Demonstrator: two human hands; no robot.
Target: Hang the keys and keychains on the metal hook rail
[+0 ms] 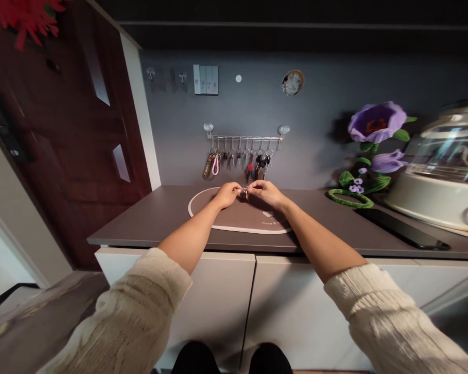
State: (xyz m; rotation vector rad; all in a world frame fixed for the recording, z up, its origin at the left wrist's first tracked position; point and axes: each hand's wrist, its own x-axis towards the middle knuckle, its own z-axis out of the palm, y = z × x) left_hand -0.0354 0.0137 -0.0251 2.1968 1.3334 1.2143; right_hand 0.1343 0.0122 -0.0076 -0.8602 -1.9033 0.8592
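Observation:
My left hand [229,195] and my right hand [267,192] meet above the brown oval mat [234,221] on the counter, fingertips pinched close together. Between them is a small metallic bunch of keys [244,194], partly hidden by the fingers; its details are too small to make out. Both hands grip it, one from each side. Just behind, a clear hook rail [246,138] on the wall bears several key rings. A pink loop strap [216,165], a brown tag [208,165] and a red charm [250,166] hang among them.
At the right of the counter [140,213] lies a black phone [403,228]. Behind it are purple artificial flowers [378,122] with a green ring base and a white appliance [429,192] with a transparent cover. White cabinet doors [214,296] are below; a dark red door [74,130] is at left.

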